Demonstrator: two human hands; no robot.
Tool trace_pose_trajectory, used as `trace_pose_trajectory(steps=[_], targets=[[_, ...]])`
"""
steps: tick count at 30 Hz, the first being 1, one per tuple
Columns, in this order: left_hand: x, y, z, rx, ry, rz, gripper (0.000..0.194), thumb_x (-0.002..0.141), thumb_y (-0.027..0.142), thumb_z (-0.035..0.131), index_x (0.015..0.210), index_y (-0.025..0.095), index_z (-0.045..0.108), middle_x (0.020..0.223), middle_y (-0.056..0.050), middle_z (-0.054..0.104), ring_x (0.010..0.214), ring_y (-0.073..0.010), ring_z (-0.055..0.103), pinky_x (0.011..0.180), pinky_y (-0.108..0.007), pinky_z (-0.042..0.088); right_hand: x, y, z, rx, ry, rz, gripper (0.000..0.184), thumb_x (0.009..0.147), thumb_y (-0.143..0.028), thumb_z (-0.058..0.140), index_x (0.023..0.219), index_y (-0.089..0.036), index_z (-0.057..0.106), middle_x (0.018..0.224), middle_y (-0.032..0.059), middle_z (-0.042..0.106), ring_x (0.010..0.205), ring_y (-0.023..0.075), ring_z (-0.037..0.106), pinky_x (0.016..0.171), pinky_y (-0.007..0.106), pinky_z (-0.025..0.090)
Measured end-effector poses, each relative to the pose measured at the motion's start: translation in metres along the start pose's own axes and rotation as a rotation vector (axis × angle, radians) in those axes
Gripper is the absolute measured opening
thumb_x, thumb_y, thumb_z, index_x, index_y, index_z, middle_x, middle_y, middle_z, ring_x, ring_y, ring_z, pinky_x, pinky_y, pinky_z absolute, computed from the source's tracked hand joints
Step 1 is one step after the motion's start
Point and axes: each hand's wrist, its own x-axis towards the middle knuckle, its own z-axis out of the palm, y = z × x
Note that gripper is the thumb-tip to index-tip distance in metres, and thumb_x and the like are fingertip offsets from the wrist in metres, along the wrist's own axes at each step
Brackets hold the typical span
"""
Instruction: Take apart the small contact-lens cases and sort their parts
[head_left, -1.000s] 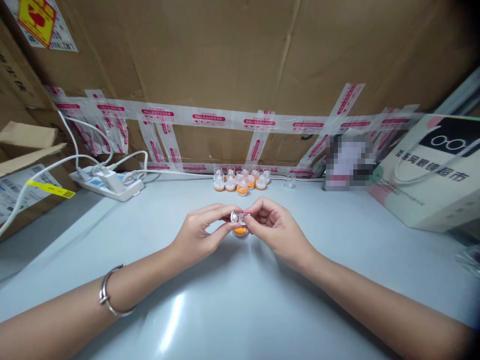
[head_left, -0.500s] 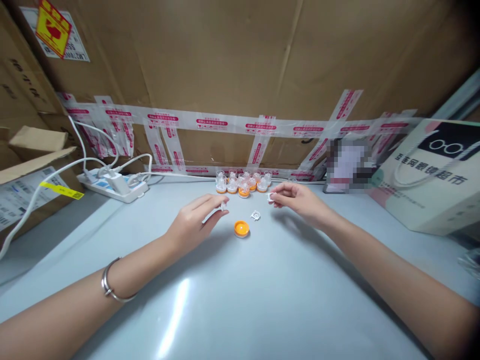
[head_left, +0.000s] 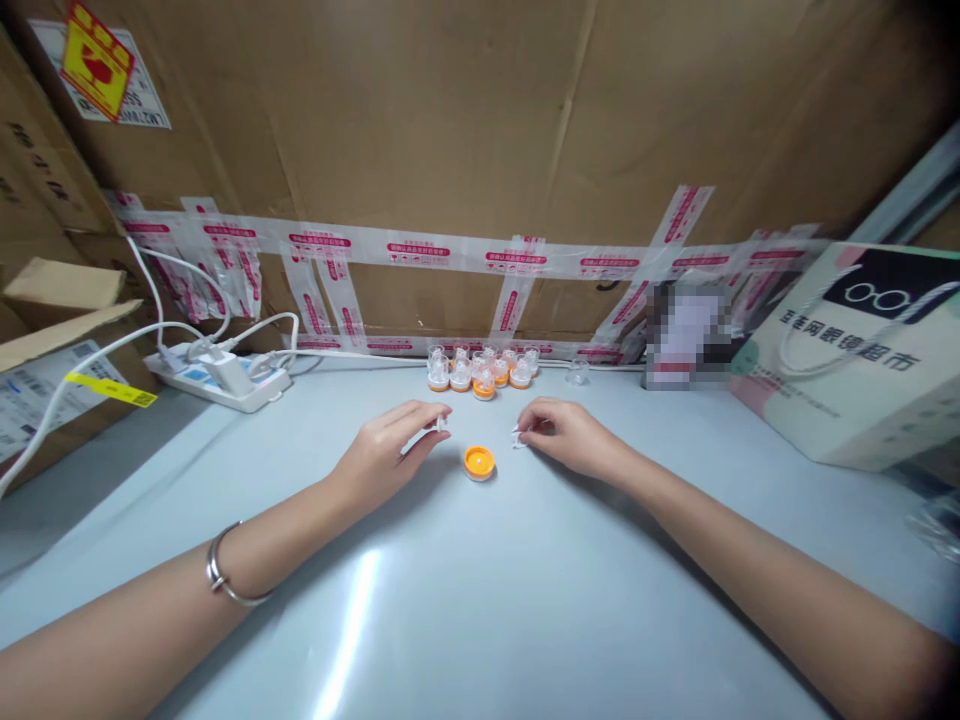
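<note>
My left hand [head_left: 390, 440] pinches a small white plastic part [head_left: 442, 424] between thumb and fingertips, just above the table. Opposite it, my right hand [head_left: 562, 435] is closed, its fingertips on white plastic [head_left: 517, 438] low over the tabletop. Whether that is one piece or two I cannot make out. Between the hands sits a round orange cup-like base [head_left: 479, 462] with a white underside, its open side up. Behind it stands a cluster of several small clear-topped pieces with orange and white bases [head_left: 484, 374].
A small clear cap [head_left: 577, 373] lies right of the cluster. At the left are a white power strip [head_left: 225, 375] with cables and an opened carton [head_left: 67, 350]. A pixelated object [head_left: 686, 335] and a paper bag [head_left: 847, 360] stand at the right. A large cardboard box [head_left: 450, 150] walls the back.
My right hand has moved left and toward me, onto the spot where a loose white spoked piece lay. My left hand stays nearly where it was, still pinching its part.
</note>
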Motion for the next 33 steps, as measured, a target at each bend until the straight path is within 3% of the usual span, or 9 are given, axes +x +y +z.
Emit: trace_pose_trajectory(steps=[5, 11, 14, 16, 20, 24, 28, 33], targets=[[0.0, -0.002, 0.001, -0.034, -0.004, 0.002, 0.023, 0.083, 0.017, 0.048, 0.106, 0.017, 0.053, 0.085, -0.005, 0.058, 0.076, -0.0111, 0.054, 0.071, -0.023, 0.044, 0.007, 0.02, -0.025, -0.017, -0.052, 0.214, 0.008, 0.066, -0.022, 0.058, 0.071, -0.017, 0.059, 0.069, 0.0019, 0.064, 0.066, 0.0148, 0.059, 0.061, 0.024, 0.045], [0.0, -0.001, 0.002, -0.038, -0.011, -0.036, 0.034, 0.083, 0.017, 0.048, 0.117, 0.019, 0.049, 0.085, -0.005, 0.056, 0.077, -0.0111, 0.053, 0.07, -0.024, 0.045, 0.006, 0.013, -0.024, -0.001, -0.077, 0.172, 0.012, 0.069, -0.027, 0.056, 0.073, -0.018, 0.062, 0.074, 0.0023, 0.065, 0.07, 0.0155, 0.059, 0.067, 0.027, 0.046], [0.0, 0.002, 0.002, -0.032, -0.002, -0.033, 0.036, 0.082, 0.018, 0.049, 0.119, 0.019, 0.046, 0.082, -0.004, 0.056, 0.074, -0.0103, 0.053, 0.07, -0.023, 0.046, 0.001, -0.01, -0.022, 0.014, 0.076, 0.108, 0.016, 0.07, -0.031, 0.057, 0.076, -0.018, 0.063, 0.085, 0.0033, 0.065, 0.081, 0.0176, 0.058, 0.074, 0.029, 0.044], [-0.001, 0.005, 0.002, -0.009, 0.015, -0.012, 0.038, 0.082, 0.019, 0.05, 0.12, 0.019, 0.045, 0.08, -0.003, 0.057, 0.072, -0.0098, 0.054, 0.069, -0.023, 0.046, -0.006, -0.032, -0.017, 0.142, 0.165, 0.052, 0.018, 0.074, -0.034, 0.054, 0.079, -0.018, 0.062, 0.088, 0.0034, 0.064, 0.084, 0.0169, 0.058, 0.076, 0.029, 0.044], [-0.003, 0.017, 0.006, 0.035, 0.007, 0.057, 0.038, 0.081, 0.02, 0.052, 0.118, 0.018, 0.046, 0.079, -0.003, 0.06, 0.071, -0.0102, 0.056, 0.067, -0.023, 0.048, -0.027, -0.077, 0.007, 0.496, 0.065, -0.003, 0.026, 0.074, -0.037, 0.057, 0.093, -0.019, 0.058, 0.089, 0.0032, 0.064, 0.081, 0.0145, 0.059, 0.073, 0.027, 0.047], [-0.004, 0.027, 0.007, 0.019, 0.008, 0.114, 0.035, 0.08, 0.018, 0.052, 0.115, 0.017, 0.047, 0.082, -0.004, 0.061, 0.074, -0.011, 0.057, 0.067, -0.022, 0.048, -0.037, -0.096, 0.025, 0.675, 0.06, -0.029, 0.017, 0.077, -0.031, 0.053, 0.09, -0.02, 0.057, 0.087, 0.0023, 0.063, 0.079, 0.0128, 0.059, 0.075, 0.027, 0.047], [-0.003, 0.031, 0.002, -0.011, 0.007, 0.096, 0.038, 0.078, 0.024, 0.056, 0.114, 0.016, 0.048, 0.084, -0.005, 0.061, 0.078, -0.012, 0.057, 0.071, -0.024, 0.048, -0.023, -0.082, 0.005, 0.697, 0.044, 0.074, 0.02, 0.073, -0.033, 0.056, 0.085, -0.017, 0.058, 0.08, 0.0032, 0.064, 0.073, 0.0136, 0.06, 0.069, 0.027, 0.048], [-0.005, 0.024, -0.003, -0.017, -0.037, 0.049, 0.037, 0.078, 0.026, 0.056, 0.113, 0.014, 0.049, 0.089, -0.007, 0.061, 0.083, -0.0135, 0.056, 0.074, -0.026, 0.048, -0.001, -0.004, -0.062, 0.341, 0.166, 0.306, 0.024, 0.064, -0.035, 0.063, 0.08, -0.017, 0.063, 0.076, 0.0039, 0.065, 0.071, 0.0153, 0.06, 0.069, 0.027, 0.046]])
